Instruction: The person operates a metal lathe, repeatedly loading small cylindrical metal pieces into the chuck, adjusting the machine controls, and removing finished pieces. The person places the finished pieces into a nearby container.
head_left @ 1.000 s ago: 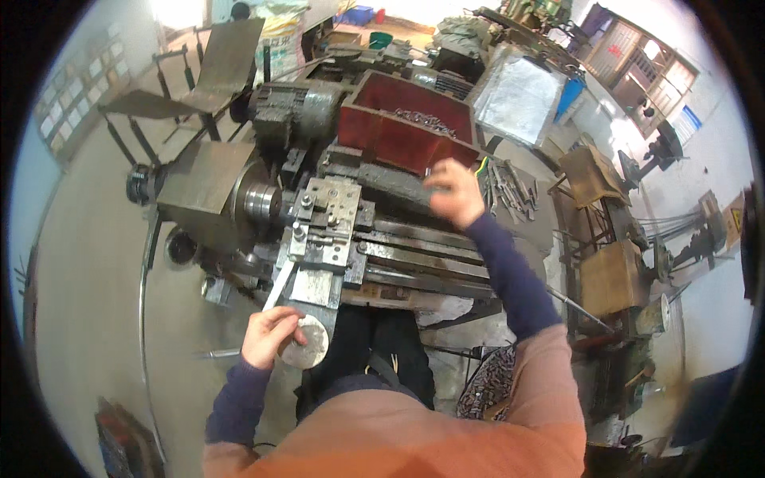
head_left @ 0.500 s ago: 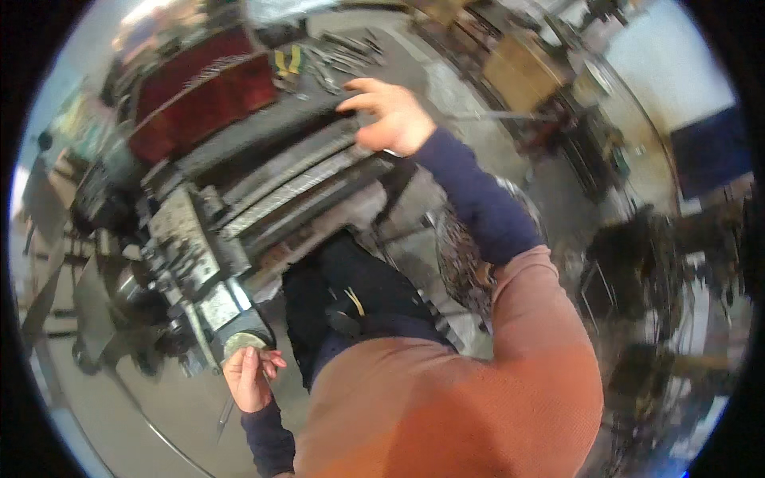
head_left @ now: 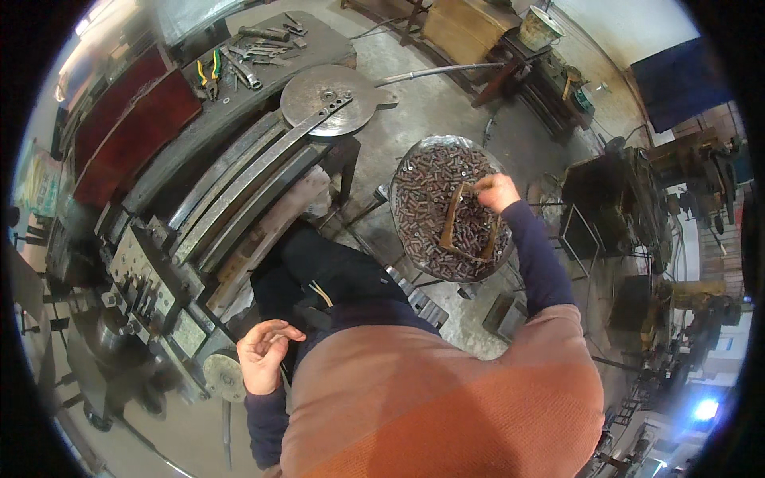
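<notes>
My right hand point(head_left: 496, 192) reaches out over a round metal pan point(head_left: 414, 163) heaped with several small rusty metal pieces point(head_left: 430, 199). Its fingers are curled at the top corner of a small wooden frame point(head_left: 451, 225) that lies in the pan. I cannot tell whether they hold anything. My left hand point(head_left: 263, 355) hovers palm up with fingers apart and nothing in it, just right of the lathe's handwheel point(head_left: 223, 377). It is not touching the wheel.
The lathe bed point(head_left: 231, 187) runs diagonally at the left. Beyond it are a round steel disc point(head_left: 327, 97), a bench with pliers and hand tools point(head_left: 239, 60), and red trays point(head_left: 131, 119). Workbenches and machines point(head_left: 613, 199) stand at the right on the concrete floor.
The view has swung right. My right hand left the lathe bed and went to the pan of metal pieces. My left hand came off the handwheel and opened.
</notes>
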